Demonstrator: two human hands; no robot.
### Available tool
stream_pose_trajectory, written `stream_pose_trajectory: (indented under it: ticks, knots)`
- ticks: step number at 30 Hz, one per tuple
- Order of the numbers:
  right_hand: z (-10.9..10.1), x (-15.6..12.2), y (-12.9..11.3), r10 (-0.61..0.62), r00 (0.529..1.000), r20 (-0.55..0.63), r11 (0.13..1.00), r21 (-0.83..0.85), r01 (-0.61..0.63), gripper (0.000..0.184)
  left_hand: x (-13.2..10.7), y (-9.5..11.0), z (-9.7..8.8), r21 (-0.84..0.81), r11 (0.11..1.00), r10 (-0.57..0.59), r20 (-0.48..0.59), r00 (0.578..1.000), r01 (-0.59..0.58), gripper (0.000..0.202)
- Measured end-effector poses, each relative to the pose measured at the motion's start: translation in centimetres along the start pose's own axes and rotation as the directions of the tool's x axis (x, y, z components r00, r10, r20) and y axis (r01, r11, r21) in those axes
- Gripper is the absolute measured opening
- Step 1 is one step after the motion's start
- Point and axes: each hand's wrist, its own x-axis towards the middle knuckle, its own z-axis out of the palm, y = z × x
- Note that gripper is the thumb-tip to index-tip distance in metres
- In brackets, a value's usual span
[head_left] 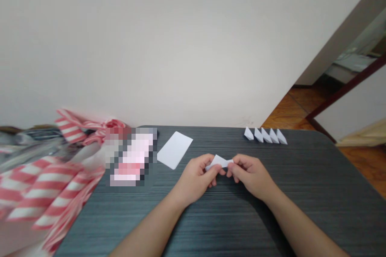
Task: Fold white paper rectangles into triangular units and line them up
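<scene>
Between my two hands is a small folded piece of white paper [221, 161], with a peak pointing up at its middle. My left hand [202, 172] pinches its left end between thumb and fingers. The right end is pinched by my right hand [247, 172]. Both hands are held over the middle of the dark table, and the fingers hide the ends of the paper. Left of my left hand lies a flat stack or sheet of white paper [175, 149]. Several folded white paper pieces [265, 135] stand in a row at the far right of the table.
The dark wood-grain table [193, 225] reaches back to a pale wall [187, 48]. A blurred-out pinkish item [134, 156] lies at the table's left. Red-and-white striped bags [39, 188] are heaped beside the left edge. A wooden floor [280, 110] shows at right.
</scene>
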Motion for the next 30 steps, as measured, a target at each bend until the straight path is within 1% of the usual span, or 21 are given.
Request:
stream_pose_trajectory:
  ticks: [2,4,6,9,13,16,20,25,30]
  knots:
    - [-0.04,0.03,0.05,0.001,1.000,-0.001,1.000,0.002,-0.001,0.022,0.03,-0.09,0.10,-0.062,0.998,0.011,-0.024,1.000,-0.013,0.019]
    - [-0.06,0.09,0.22,0.003,1.000,0.007,1.000,0.002,-0.003,0.023,0.05,-0.15,0.21,-0.112,0.994,0.009,-0.044,0.999,-0.014,0.022]
    - [-0.06,0.15,0.42,0.005,1.000,0.011,1.000,0.000,-0.005,0.024,0.04,-0.17,0.30,-0.141,0.990,-0.001,-0.045,0.999,-0.005,0.024]
    - [-0.07,0.18,0.61,0.001,1.000,0.017,1.000,-0.004,-0.001,0.025,0.02,-0.21,0.40,-0.156,0.988,-0.001,-0.044,0.999,-0.006,0.023]
    - [-0.06,0.13,0.57,-0.023,0.999,0.030,1.000,-0.018,0.023,0.021,-0.01,-0.45,0.44,-0.134,0.990,0.043,-0.041,0.998,-0.048,0.017]
    - [-0.11,0.08,0.46,-0.042,0.999,0.034,0.999,0.011,0.042,0.020,-0.01,-0.66,0.38,-0.118,0.991,0.059,-0.030,0.998,-0.062,0.017]
    - [-0.22,0.05,0.25,-0.062,0.998,-0.006,0.996,0.057,0.062,0.029,-0.02,-0.70,0.25,-0.095,0.994,0.058,-0.007,0.998,-0.059,0.019]
    - [-0.24,0.02,0.07,-0.035,0.999,-0.026,0.995,0.092,0.037,0.027,-0.06,-0.49,0.10,-0.080,0.996,0.051,0.010,0.999,-0.050,0.023]
    - [-0.27,0.15,0.68,-0.001,1.000,0.001,0.988,0.151,0.000,0.027,-0.17,-0.15,-0.04,-0.029,0.999,0.033,0.018,0.999,-0.032,0.025]
